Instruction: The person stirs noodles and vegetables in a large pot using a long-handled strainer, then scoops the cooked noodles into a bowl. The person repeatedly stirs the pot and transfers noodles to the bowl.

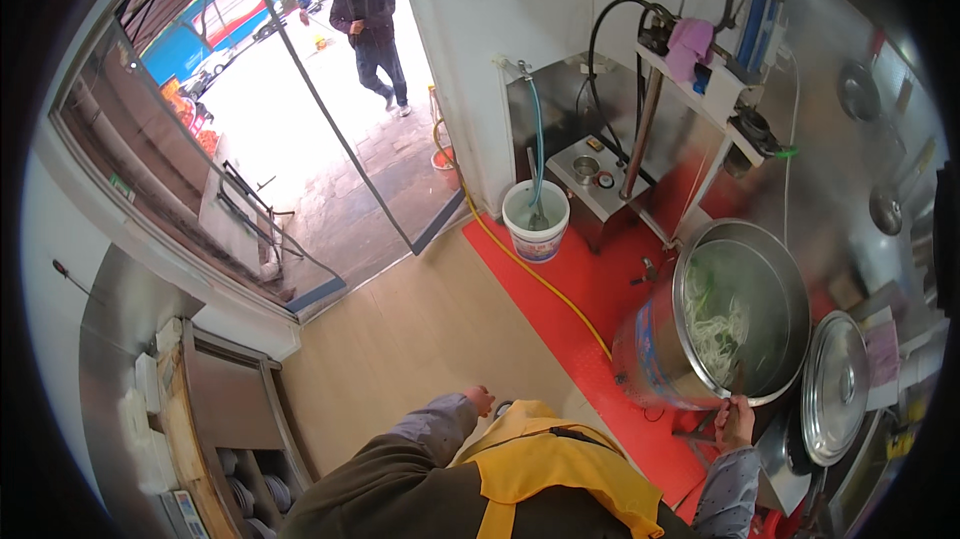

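At the right stands a large steel pot (784,314) of steaming liquid, with noodles (716,336) and green leaves floating in its left part. My right hand (733,423) is closed at the pot's near rim on the handle of a utensil, whose far end reaches in by the noodles; its kind cannot be told. Low in the middle, my left hand (480,399) hangs beside the yellow apron (562,456), with nothing seen in it; its fingers look partly curled. A round metal lid (834,389) leans just right of the pot.
A white bucket (535,220) with a blue hose stands on the red mat (525,276), crossed by a yellow hose (559,290). Behind is a small metal stand (592,171). A person (367,28) is outside the glass door. A cabinet with stacked plates (277,490) stands at lower left.
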{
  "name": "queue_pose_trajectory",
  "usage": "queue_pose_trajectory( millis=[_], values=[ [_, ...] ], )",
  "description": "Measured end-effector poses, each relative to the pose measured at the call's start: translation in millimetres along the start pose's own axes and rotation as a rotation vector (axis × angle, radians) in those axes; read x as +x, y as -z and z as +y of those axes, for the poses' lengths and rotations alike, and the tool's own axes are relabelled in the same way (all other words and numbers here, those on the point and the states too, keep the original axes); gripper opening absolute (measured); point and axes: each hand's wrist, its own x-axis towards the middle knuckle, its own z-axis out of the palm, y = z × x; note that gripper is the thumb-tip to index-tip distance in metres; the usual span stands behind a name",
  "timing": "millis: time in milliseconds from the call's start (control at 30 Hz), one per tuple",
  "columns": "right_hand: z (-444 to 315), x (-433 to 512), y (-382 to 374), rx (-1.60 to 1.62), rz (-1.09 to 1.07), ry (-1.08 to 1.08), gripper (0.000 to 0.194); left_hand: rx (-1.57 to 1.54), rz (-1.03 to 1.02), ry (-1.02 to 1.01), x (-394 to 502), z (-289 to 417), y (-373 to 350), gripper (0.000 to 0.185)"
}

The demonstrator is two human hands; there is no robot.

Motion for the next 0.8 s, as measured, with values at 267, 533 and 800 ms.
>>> queue_pose_trajectory(
  millis=[267,533,800],
  values=[
    [2.0,23.8,-16.1,-0.281,-0.049,0.034,0.016,0.001,0.023,0.047,-7.7,-5.2,-4.9,0.019],
    [10.4,0.9,-14.1,-0.556,-0.092,0.095,0.012,0.033,0.028,0.045,-7.6,-20.1,-5.8,0.023],
    [25.2,-12.4,6.4,-0.748,-0.117,0.260,0.015,0.520,0.025,-0.110,-10.2,-13.7,1.8,0.028]
  ],
)
